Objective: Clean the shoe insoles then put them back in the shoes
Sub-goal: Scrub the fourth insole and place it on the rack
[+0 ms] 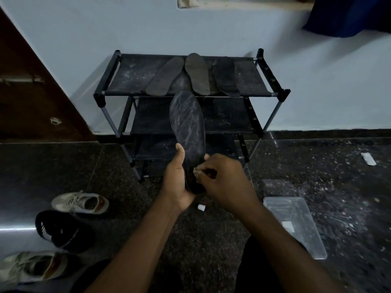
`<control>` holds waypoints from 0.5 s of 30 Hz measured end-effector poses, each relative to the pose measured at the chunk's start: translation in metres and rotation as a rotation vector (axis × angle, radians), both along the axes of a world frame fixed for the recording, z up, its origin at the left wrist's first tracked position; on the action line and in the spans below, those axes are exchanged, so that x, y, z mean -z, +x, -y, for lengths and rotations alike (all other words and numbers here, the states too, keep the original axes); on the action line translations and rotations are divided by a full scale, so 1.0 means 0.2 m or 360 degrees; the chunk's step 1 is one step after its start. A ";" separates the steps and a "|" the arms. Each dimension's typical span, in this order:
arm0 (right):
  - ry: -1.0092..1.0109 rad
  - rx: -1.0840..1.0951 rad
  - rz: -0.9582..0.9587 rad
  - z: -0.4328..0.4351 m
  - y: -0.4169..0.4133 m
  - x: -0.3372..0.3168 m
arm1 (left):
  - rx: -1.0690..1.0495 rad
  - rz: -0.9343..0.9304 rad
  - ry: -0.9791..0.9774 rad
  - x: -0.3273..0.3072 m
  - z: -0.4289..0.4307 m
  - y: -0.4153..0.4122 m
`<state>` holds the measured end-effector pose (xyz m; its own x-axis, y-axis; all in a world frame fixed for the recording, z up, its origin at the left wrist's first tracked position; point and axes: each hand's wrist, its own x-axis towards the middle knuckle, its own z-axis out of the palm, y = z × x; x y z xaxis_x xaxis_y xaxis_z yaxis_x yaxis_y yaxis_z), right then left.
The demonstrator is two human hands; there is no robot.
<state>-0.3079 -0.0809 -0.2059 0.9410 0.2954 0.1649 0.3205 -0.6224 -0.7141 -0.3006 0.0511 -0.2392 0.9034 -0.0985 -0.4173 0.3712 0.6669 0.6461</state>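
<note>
My left hand grips the heel end of a dark insole streaked with pale smears, held upright in front of the shoe rack. My right hand pinches a small pale cleaning pad against the insole's lower part. Three more dark insoles lie side by side on the rack's top shelf. On the floor at the left stand a light sneaker, a black shoe and a second light sneaker.
The black shoe rack stands against a pale wall. A clear plastic tub sits on the dark speckled floor at my right. A small white cap lies below my hands. A brown door is at the left.
</note>
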 end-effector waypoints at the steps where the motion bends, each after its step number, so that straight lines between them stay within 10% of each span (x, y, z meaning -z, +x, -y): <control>1: 0.0011 -0.0014 0.0006 -0.01 0.00 0.00 | 0.0009 -0.0001 0.0002 0.00 0.00 0.00; 15: -0.0014 -0.0077 0.0007 -0.04 -0.01 -0.01 | 0.0082 -0.0002 -0.0050 0.01 0.00 -0.01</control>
<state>-0.3101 -0.0735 -0.2033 0.9248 0.3421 0.1663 0.3536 -0.6124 -0.7070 -0.3024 0.0502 -0.2412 0.8964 -0.1580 -0.4142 0.4063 0.6666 0.6250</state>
